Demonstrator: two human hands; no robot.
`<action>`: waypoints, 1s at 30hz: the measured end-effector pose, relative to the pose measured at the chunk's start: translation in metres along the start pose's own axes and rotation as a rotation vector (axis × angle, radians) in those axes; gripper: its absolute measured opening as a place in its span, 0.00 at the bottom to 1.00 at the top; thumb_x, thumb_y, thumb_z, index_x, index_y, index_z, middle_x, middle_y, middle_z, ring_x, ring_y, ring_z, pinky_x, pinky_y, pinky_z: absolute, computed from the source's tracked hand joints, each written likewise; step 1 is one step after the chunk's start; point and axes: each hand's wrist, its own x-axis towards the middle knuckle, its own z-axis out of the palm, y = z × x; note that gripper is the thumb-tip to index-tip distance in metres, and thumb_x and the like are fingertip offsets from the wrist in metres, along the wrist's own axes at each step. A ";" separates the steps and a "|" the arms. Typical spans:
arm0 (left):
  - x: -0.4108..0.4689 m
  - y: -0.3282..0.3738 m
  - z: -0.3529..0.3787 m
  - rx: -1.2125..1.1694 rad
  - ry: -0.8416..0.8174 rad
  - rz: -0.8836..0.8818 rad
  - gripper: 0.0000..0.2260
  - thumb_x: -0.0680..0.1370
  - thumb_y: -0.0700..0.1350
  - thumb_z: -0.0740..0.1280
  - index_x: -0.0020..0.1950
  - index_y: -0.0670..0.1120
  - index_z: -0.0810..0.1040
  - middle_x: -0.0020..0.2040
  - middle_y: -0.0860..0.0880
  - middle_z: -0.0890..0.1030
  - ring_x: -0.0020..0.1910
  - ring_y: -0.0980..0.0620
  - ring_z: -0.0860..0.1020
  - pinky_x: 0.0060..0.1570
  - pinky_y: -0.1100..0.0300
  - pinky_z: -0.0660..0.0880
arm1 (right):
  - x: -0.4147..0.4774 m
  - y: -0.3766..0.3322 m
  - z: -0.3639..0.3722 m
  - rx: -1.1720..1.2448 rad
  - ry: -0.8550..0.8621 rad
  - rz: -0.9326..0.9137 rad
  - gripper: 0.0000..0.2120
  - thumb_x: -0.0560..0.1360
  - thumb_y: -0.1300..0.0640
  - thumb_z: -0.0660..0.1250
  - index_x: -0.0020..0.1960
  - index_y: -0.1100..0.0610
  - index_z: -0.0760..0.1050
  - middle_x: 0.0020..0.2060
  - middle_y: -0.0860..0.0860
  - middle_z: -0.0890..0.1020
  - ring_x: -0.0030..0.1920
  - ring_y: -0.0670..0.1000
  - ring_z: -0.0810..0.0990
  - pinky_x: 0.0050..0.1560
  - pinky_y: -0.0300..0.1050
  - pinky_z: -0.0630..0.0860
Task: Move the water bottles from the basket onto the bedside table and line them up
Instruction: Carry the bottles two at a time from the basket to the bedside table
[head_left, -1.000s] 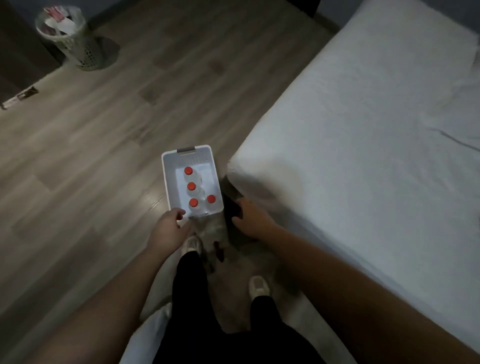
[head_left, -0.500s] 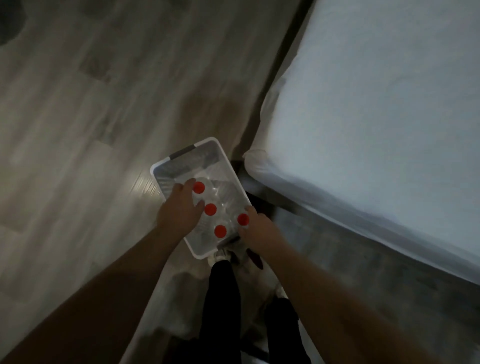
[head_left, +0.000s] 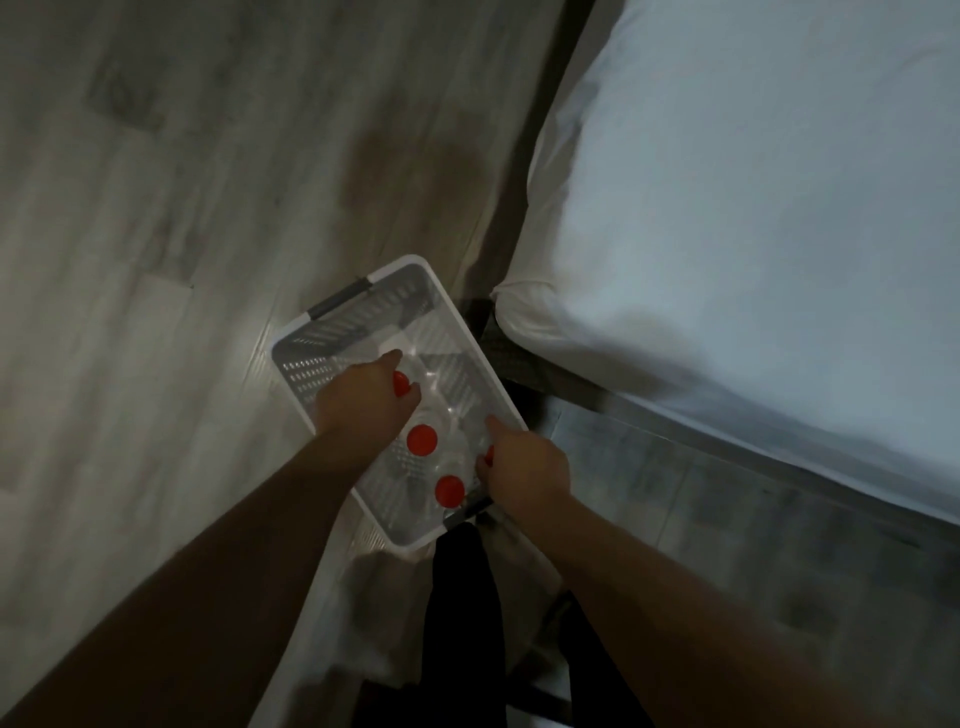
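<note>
Left hand (head_left: 363, 402): fingers curled round 1 bottle (head_left: 401, 383)
Right hand (head_left: 524, 467): hold unclear
Risk: loose cap pinch could drop it into the basket (head_left: 311, 353)

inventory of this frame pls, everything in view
basket: one, white with grey handles, on the floor by the bed's corner
water bottles: four, clear with red caps, upright in the basket
bed: one, white sheet, right side
floor: grey wood planks, left and top
legs: black trousers, bottom centre
left hand: one, in the basket, grips the top of the farthest bottle
right hand: one, at the basket's right wall, pinches the rightmost bottle at its cap
</note>
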 end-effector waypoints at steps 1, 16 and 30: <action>-0.002 0.000 -0.001 0.010 0.001 0.000 0.23 0.77 0.55 0.61 0.71 0.49 0.66 0.59 0.41 0.78 0.59 0.41 0.76 0.58 0.47 0.73 | -0.001 0.000 -0.002 -0.003 0.017 -0.015 0.21 0.77 0.48 0.57 0.69 0.50 0.63 0.48 0.54 0.81 0.47 0.55 0.79 0.39 0.44 0.70; -0.121 0.032 -0.091 -0.155 0.220 0.091 0.17 0.75 0.53 0.65 0.63 0.53 0.75 0.54 0.48 0.82 0.50 0.49 0.79 0.48 0.57 0.73 | -0.101 -0.013 -0.085 0.323 0.122 0.030 0.10 0.77 0.46 0.58 0.55 0.48 0.73 0.36 0.46 0.78 0.38 0.49 0.80 0.31 0.36 0.67; -0.335 0.175 -0.137 -0.307 0.216 0.437 0.06 0.71 0.52 0.70 0.46 0.56 0.78 0.40 0.56 0.80 0.41 0.56 0.78 0.44 0.57 0.77 | -0.365 0.082 -0.169 0.726 0.727 0.132 0.13 0.68 0.55 0.73 0.52 0.50 0.82 0.45 0.50 0.85 0.47 0.48 0.82 0.45 0.34 0.71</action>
